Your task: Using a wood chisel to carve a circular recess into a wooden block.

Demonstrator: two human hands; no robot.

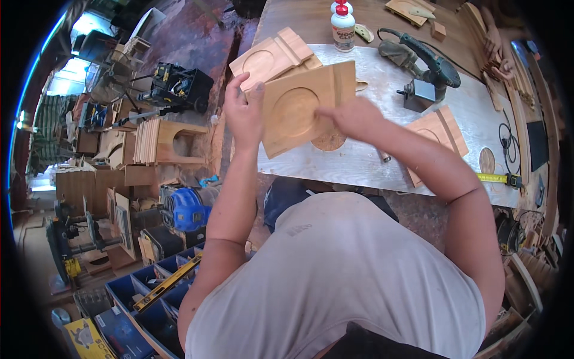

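Note:
My left hand (pixel 244 110) grips the left edge of a square wooden panel (pixel 281 134), raised and tilted over the bench, with a round recess and a groove along its right side. My right hand (pixel 353 119) has its index finger on the recess, other fingers curled; whether they hold anything is hidden. Behind the panel lie similar grooved wooden pieces (pixel 257 63), and another grooved piece (pixel 442 128) sits to the right. A wooden disc (pixel 327 142) shows below the raised panel.
The bench (pixel 371 173) holds a red-capped white bottle (pixel 342 33), a power sander (pixel 436 72), tape measure (pixel 511 179) and cord. Another person's hands (pixel 496 51) are at upper right. Left are tools, wooden stands (pixel 170 140) and a blue parts bin (pixel 146 287).

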